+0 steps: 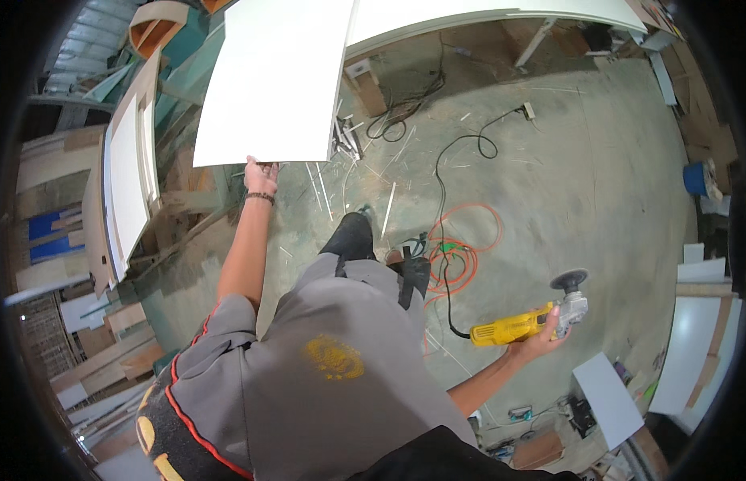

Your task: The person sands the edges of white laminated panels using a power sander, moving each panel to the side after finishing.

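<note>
My left hand (262,176) grips the near edge of a large white board (273,88), fingers curled at its rim. The board reaches away from me toward the top of the view. Out to the right, my right hand (543,337) is closed around a yellow angle grinder (511,326) near its grey metal head. A dark round disc (568,280) is fitted on the grinder's head and faces away from me. From the rear of the grinder a black power cord (442,208) runs up across the floor.
Orange hose (467,264) lies coiled by my feet. Thin white offcuts (388,210) are scattered on the concrete floor (605,184). More white board (469,16) spans the far side. Panels (129,188) lean at left; a blue bucket (695,179) and a white panel (608,401) are at right.
</note>
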The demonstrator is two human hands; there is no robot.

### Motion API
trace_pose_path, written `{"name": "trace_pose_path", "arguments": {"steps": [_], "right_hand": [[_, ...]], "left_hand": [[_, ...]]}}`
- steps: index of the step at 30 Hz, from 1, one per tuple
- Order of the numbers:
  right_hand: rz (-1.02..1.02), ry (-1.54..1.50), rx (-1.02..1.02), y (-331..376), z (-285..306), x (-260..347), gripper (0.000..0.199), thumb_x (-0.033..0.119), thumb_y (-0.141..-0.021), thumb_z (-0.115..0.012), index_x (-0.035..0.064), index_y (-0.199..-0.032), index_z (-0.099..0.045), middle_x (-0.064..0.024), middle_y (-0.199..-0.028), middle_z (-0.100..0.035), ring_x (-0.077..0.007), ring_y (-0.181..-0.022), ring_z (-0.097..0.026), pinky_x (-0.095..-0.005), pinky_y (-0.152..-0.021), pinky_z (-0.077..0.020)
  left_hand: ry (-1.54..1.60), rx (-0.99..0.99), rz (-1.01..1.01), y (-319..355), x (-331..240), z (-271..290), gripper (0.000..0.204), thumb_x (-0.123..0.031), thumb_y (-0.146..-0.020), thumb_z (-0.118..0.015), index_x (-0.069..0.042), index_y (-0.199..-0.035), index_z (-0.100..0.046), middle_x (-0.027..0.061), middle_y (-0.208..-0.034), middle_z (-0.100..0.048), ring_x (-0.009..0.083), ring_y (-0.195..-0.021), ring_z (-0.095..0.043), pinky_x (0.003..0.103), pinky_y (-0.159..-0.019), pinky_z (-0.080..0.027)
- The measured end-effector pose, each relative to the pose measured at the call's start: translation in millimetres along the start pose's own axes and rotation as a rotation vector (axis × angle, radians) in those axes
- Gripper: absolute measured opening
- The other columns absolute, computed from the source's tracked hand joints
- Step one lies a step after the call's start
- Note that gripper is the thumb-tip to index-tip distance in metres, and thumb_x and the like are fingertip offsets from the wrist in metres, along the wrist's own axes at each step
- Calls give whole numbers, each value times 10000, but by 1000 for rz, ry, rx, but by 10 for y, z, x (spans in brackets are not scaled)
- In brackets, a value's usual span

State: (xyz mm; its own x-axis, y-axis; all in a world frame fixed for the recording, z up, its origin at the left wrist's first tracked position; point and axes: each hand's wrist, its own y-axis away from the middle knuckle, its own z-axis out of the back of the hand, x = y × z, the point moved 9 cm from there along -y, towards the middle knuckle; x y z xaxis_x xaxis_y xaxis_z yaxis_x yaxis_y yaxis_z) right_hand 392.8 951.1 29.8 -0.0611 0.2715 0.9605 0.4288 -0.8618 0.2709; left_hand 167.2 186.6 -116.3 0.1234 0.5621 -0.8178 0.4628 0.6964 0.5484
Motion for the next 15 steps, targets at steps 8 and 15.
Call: {"name": "trace_pose_path", "arguments": {"steps": [8, 15], "right_hand": [[64, -4, -15, 208, -384, 445, 588, 165, -905, -790, 55, -1380, -461, -129, -1089, -627, -217, -861, -640, -375, -682, -580], [159, -21, 100, 413, -672, 706, 493, 212, -900, -791, 44, -1279, -523, -92, -987, -622, -202, -771, -633, -359, -651, -562]], "left_hand": [[-11, -194, -66, 120, -358, 341, 431, -389, -1115, -418, -54, -1350, -551, 103, -1246, -634, 261, -1080, -630, 506, -903, -517], [141, -325, -71, 29, -492, 1327, 432, -349, -1099, -475, 5, -1318, -590, 110, -1268, -674, 273, -1112, -672, 460, -935, -541]]}}
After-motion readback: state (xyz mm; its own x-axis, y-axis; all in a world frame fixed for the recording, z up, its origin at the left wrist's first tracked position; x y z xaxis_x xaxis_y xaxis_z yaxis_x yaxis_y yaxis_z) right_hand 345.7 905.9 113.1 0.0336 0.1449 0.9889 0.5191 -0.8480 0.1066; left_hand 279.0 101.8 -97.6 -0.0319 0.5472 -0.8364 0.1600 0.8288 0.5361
